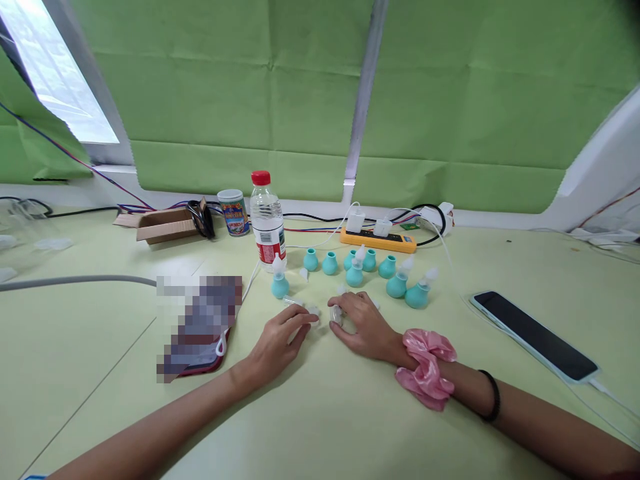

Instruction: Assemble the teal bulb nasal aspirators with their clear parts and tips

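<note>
Both of my hands rest on the pale green table in the head view. My left hand [281, 340] pinches a small clear plastic tip [306, 309] between its fingertips. My right hand [361, 325] lies close beside it, fingers curled over another small clear piece [336, 315]. A pink scrunchie [425, 367] and a black band sit on my right wrist. Just beyond the hands stand several teal rubber bulbs [330, 264]; some, like the one at the left [279, 283] and one at the right [418, 292], carry clear tips.
A water bottle with a red cap [267, 221] and a printed can [233, 212] stand behind the bulbs. A yellow power strip [379, 239] with chargers lies at the back. A phone [535, 335] charges at the right, a blurred item [200, 323] lies left, a cardboard box [165, 225] further back.
</note>
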Motion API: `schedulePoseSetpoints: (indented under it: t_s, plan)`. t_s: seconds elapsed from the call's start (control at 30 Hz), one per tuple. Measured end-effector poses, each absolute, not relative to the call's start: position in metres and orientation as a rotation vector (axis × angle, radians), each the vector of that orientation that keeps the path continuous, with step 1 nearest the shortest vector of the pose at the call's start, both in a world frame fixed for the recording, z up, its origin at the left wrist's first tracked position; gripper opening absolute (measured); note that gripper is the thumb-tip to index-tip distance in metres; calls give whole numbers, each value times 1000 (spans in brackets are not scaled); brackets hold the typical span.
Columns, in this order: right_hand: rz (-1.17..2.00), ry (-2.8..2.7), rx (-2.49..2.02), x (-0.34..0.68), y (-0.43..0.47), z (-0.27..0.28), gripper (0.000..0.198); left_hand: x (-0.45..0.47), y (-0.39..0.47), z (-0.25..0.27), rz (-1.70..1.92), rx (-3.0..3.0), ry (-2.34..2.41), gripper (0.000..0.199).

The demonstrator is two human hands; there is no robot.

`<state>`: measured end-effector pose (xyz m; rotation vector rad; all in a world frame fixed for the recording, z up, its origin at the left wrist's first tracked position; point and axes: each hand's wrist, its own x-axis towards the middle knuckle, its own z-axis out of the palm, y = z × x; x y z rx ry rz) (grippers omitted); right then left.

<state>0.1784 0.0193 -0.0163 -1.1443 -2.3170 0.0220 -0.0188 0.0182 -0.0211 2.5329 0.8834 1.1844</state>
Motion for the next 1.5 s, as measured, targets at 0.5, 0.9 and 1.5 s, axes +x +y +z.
schedulePoseSetpoints:
  t_s: [0.5, 0.9, 1.5]
  plan:
    - [489, -1930, -948, 169, 6, -24, 14, -11, 6, -8, 1120, 1450, 1020, 12]
    - [1899, -769, -888, 158, -11, -4, 28, -10, 3, 0, 1116, 1312, 962, 10]
    - [2197, -816, -665, 150, -19, -9, 19, -12, -7, -5, 1468, 2313, 640, 17]
